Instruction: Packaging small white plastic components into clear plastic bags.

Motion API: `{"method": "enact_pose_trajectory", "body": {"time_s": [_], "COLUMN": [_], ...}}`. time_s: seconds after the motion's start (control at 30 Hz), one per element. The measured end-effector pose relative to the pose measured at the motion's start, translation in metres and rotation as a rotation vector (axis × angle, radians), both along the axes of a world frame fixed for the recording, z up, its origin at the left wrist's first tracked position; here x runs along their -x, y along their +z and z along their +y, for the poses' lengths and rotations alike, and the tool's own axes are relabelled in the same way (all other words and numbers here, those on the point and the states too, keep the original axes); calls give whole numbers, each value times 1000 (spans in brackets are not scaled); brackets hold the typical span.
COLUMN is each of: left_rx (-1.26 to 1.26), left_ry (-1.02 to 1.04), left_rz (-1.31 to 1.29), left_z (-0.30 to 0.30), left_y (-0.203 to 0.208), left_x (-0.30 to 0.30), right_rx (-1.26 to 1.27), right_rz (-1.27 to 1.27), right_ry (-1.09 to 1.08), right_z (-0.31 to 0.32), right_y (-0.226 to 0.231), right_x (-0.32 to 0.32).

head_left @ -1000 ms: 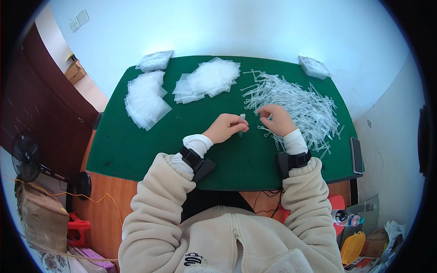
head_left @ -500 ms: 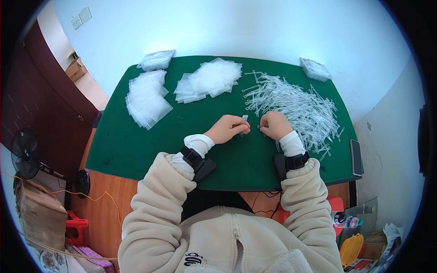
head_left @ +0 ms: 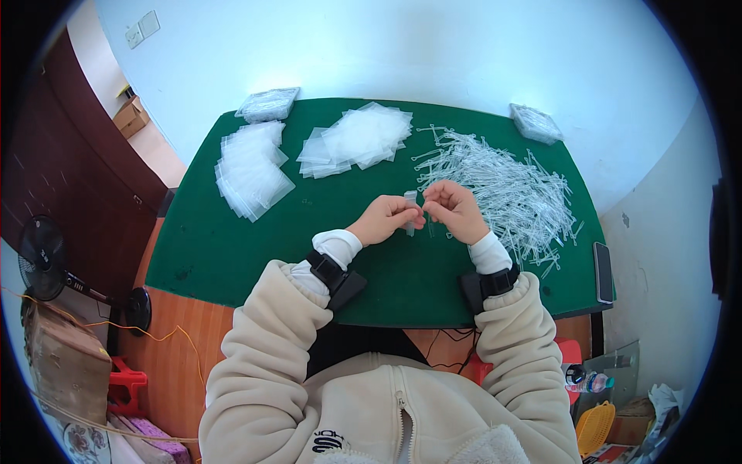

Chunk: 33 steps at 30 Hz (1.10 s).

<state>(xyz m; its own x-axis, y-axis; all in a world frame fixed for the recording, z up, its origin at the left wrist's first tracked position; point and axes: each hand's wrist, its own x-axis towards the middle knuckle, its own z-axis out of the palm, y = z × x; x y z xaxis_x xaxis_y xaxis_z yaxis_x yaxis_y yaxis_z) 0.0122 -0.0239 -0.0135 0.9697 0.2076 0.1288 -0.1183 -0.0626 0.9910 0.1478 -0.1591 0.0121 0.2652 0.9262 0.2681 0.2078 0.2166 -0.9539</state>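
My left hand (head_left: 385,220), fingers closed, pinches a small narrow strip of clear, greyish plastic (head_left: 410,198) that stands up past the fingertips and shows below them too. Close by on its right, my right hand (head_left: 457,213) is closed in a pinch. A thin clear plastic stick (head_left: 431,230) seems to hang below its fingertips, faint against the green cloth. Behind and to the right of that hand spreads a large heap of clear plastic sticks with looped ends (head_left: 514,189). The fingertips of both hands are nearly together.
Fanned clear plastic bags (head_left: 251,172) lie at left on the green table (head_left: 224,259), with another bag pile (head_left: 357,141) at the back middle. Wrapped packs (head_left: 267,104) stand at the back left, another pack (head_left: 536,124) at the back right. A phone (head_left: 603,272) lies at the right edge.
My right hand has moved left and slightly up from the heap's near side, up to my left hand. The left hand has stayed in place, with the strip showing more.
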Motion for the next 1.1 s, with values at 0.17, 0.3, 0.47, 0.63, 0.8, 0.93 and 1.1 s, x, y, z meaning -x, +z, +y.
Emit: {"method": "enact_pose_trajectory", "body": {"time_s": [0.17,0.3,0.47,0.63,0.8,0.93,1.1], "left_rx": [-10,4,37,31,27,4,-264], "left_ry": [-86,-124,-155,-160,-181,-171,27], "left_rz": [37,52,48,27,11,-11,-90], "left_z": [-1,0,0,0,-3,-4,-5], "left_y": [2,2,0,1,3,5,5], "left_x": [1,1,1,1,2,2,2], "right_rx": [-81,-86,-118,-199,-239,-243,-184], "right_rz": [94,32,-168,-246,-262,-252,-49], "right_ry": [-12,-50,-121,-170,-172,-159,-171], "right_z": [0,1,4,6,6,6,5], "right_y": [2,-2,-6,-8,-8,-7,-2], "right_x": [4,3,4,2,3,5,12]}}
